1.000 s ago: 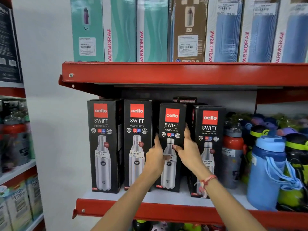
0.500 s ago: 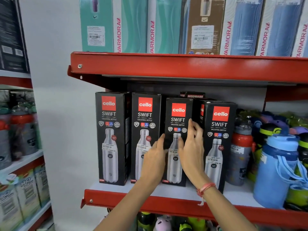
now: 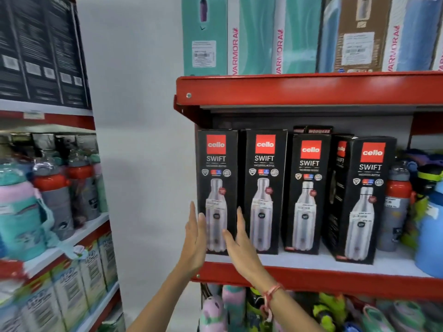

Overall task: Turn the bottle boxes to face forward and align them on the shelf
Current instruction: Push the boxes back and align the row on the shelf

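Hands flank leftmost box (image 3: 217, 188) — contact unclear.

bottle boxes (image 3: 263, 192): black – red logo square, silver bottle print
shelf (image 3: 311, 281): red edge
wrist band (image 3: 272, 292): pink-red

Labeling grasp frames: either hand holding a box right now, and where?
Nothing held. Left hand and right hand are open, flanking the lower part of the leftmost Cello box; contact cannot be told.
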